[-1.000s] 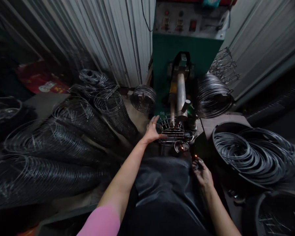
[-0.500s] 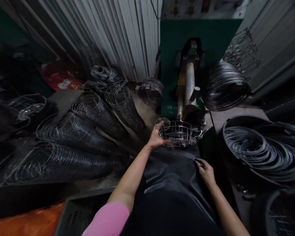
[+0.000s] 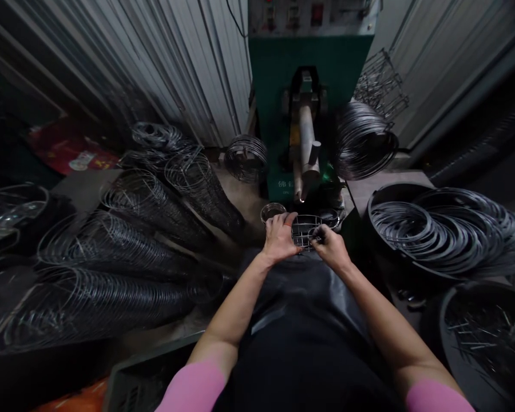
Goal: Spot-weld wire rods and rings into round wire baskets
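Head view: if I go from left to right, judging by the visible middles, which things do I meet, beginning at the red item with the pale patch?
Red item → small wire coil → left hand → wire basket → right hand → black tub with wire rings.

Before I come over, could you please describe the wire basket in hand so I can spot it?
Find the green machine and follow its metal arm down. Below its tip is the basket, a wire grid. Unlike the long stacks at left, it sits between the left hand and right hand.
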Available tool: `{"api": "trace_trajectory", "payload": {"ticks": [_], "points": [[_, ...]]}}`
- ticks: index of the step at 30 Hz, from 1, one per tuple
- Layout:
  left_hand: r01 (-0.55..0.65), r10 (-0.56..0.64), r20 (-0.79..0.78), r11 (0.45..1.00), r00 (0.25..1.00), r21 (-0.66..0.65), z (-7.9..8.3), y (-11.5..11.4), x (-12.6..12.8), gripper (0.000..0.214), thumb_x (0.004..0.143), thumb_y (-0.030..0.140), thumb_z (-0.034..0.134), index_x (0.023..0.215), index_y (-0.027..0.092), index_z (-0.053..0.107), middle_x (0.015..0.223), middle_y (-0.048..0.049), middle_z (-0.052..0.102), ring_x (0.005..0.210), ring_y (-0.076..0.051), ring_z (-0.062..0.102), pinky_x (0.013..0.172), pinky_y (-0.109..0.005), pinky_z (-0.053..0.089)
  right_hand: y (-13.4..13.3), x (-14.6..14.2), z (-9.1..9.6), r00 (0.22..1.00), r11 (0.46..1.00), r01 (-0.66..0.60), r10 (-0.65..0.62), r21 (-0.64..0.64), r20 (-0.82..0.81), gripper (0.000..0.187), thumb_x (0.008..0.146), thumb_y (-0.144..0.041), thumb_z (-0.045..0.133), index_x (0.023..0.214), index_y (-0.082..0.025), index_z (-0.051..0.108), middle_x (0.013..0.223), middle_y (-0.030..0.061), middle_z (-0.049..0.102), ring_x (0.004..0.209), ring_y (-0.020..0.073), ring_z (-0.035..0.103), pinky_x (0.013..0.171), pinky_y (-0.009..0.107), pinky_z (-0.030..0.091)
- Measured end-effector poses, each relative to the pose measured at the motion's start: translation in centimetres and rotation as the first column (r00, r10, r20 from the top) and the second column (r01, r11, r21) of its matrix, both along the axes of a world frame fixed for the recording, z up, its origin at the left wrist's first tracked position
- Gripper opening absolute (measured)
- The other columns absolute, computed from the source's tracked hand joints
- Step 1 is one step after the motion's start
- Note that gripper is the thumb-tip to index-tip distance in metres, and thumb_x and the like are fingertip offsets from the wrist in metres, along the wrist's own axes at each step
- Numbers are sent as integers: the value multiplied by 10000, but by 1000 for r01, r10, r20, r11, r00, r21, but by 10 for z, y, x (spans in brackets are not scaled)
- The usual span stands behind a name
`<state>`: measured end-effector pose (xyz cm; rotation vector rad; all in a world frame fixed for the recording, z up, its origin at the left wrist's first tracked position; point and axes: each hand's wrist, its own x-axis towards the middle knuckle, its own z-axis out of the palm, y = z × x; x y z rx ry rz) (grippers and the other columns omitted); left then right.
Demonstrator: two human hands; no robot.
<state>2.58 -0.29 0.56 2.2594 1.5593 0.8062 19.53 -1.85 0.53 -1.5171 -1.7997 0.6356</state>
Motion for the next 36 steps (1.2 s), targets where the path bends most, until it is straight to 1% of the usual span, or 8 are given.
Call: {"api": "trace_trajectory", "payload": {"ticks": [4,8,11,16,20,25,30,36], "points": [[15,-16,-15,1000,1000,-22,1,-3,1,891,465,325,792,1251,208,390,1235,-118,465,1145,-326,408,968,-466,303,-8,-3,-12,993,997,-79,78,-4,-84,134,708,-204,494,773,-203,611,710,12,655,673,159,607,634,260,466],[5,-5,-1,996,1000,-86,3,-5,3,890,463,328,794,1249,186,401,1235,-124,462,1139,-326,411,970,-458,309,-8,4,-10,973,979,-190,178,-70,-150,188,763,-233,488,829,-188,658,824,38,694,801,180,639,735,296,493],[10,-9,12,993,1000,-114,4,-4,1,886,469,325,794,1250,183,400,1237,-123,458,1140,-325,406,977,-453,305,-6,10,-4,957,960,-272,263,-68,-120,210,797,-228,479,883,-186,667,874,49,696,863,184,636,791,322,491],[19,-20,-17,995,1000,-101,8,-2,-4,892,480,334,782,1265,178,387,1246,-111,458,1158,-298,399,992,-421,305,-6,14,0,910,909,-414,414,43,1,198,784,-233,559,954,-184,648,931,72,680,870,193,628,774,328,499],[36,-38,-12,991,999,-132,8,-1,-6,902,477,358,785,1268,182,390,1240,-102,455,1152,-288,409,996,-416,314,-5,13,-3,902,895,-431,427,112,64,134,792,-198,559,893,-189,646,826,55,671,774,173,632,697,291,508],[34,-27,42,987,999,-155,4,6,-8,902,466,362,798,1259,188,404,1218,-99,460,1130,-289,425,985,-413,332,-2,11,-7,904,882,-428,417,196,95,134,813,-161,533,887,-192,640,830,55,664,773,162,634,692,276,510],[66,-54,84,987,995,-149,2,23,-10,909,440,350,812,1243,190,418,1204,-100,470,1121,-302,428,977,-420,341,10,9,-7,908,872,-419,404,254,110,131,824,-172,534,887,-192,647,822,57,656,752,156,637,667,265,515],[76,-62,121,991,991,-113,-1,45,-17,893,444,332,810,1233,173,423,1184,-110,479,1117,-301,436,969,-430,346,31,2,-5,902,866,-432,407,252,147,136,826,-167,525,886,-187,645,832,61,656,757,156,640,669,265,519]]}}
